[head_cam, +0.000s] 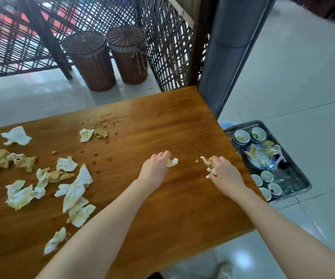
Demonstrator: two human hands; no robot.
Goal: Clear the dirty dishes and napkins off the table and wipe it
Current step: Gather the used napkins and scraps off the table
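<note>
Napkins (76, 188), crumpled and stained yellow, lie strewn over the left half of the wooden counter (162, 121); a heap sits near the front left, one white sheet (16, 135) lies further back by the left edge, and a small pair (86, 134) rests near the middle beside dried spots. From where I stand the dishes look dealt with (none shows on the counter itself); small bowls (241, 136) and a blue-rimmed plate (261, 158) of scraps sit in a metal tray (291, 176) down on the floor, just off the counter's right edge. So the step in hand is gathering the paper. The left hand (156, 168) is curled round a small white wad (172, 162), which pokes out past the fingers; the right hand (223, 174) grips a dirtier bunch (208, 165) near the right edge; both hands sit low over the wood, a little apart, with a single crumb (197, 161) between them. I'd judge the task near its middle; most of the paper lies loose and no wiping cloth is in sight. The next move, I'd say, calls for dropping these two handfuls somewhere, likely the tray since it is close to the right hand, then reaching well over to the left for the heap; the soiled sheets look limp and may shed bits, so a scooping grasp would serve better than a pinch.
</note>
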